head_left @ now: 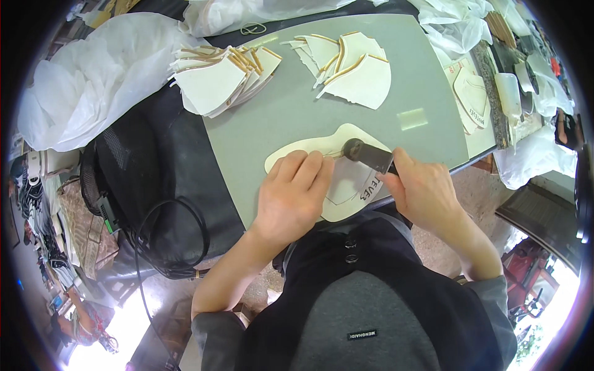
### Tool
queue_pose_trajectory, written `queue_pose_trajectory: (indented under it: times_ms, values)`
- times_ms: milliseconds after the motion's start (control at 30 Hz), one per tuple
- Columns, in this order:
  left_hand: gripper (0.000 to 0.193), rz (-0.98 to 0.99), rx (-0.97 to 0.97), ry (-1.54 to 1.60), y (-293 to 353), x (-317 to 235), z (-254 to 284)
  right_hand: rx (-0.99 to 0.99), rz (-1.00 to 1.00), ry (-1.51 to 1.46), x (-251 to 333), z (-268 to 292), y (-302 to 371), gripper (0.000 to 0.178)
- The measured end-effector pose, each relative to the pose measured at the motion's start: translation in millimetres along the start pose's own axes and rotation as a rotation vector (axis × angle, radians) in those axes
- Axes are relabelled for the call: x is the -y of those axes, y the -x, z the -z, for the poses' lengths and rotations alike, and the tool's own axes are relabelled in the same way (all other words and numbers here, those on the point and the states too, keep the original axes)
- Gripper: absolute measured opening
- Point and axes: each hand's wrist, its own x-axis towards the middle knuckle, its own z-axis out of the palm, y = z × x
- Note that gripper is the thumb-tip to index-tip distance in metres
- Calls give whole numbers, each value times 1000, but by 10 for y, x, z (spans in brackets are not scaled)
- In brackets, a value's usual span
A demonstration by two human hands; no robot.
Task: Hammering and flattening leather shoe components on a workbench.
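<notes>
the right hand (pixel 427 185) grips a dark hammer-like tool (pixel 375 159) on the cream template (pixel 348 134) at the board's (pixel 241 142) near edge; the left hand (pixel 291 198) covers part, grasp unclear. this piece looks midway; edged stacks (pixel 210 86) beyond seem done, remainder unknown. a white bag (pixel 105 74) and black cable (pixel 203 238) lie leftward, apart.

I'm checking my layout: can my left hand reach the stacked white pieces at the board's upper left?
Likely yes: though your left hand rests on the cream piece, only its edge and flat board lie between hand and stack.
</notes>
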Motion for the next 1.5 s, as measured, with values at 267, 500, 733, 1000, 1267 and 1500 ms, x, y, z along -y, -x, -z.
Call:
queue_pose_trajectory:
  times_ms: [267, 500, 733, 1000, 1267, 1500]
  values:
    - [34, 23, 29, 34, -33, -15, 30, 25, 4, 18, 127, -34, 1, 34]
    - [33, 100, -3, 191, 43, 83, 57, -11, -1, -45, 61, -60, 56, 33]
    - [33, 13, 34, 126, 4, 67, 86, 40, 37, -17, 153, -46, 13, 33]
    - [25, 157, -51, 79, 84, 40, 91, -17, 83, -19, 112, -130, -32, 37]
    - [30, 114, -35, -27, 167, -4, 95, -58, 97, -87, 222, -38, -92, 35]
    - [35, 151, -12, -94, 189, -91, 89, -117, 98, -211, 254, -46, -51, 34]
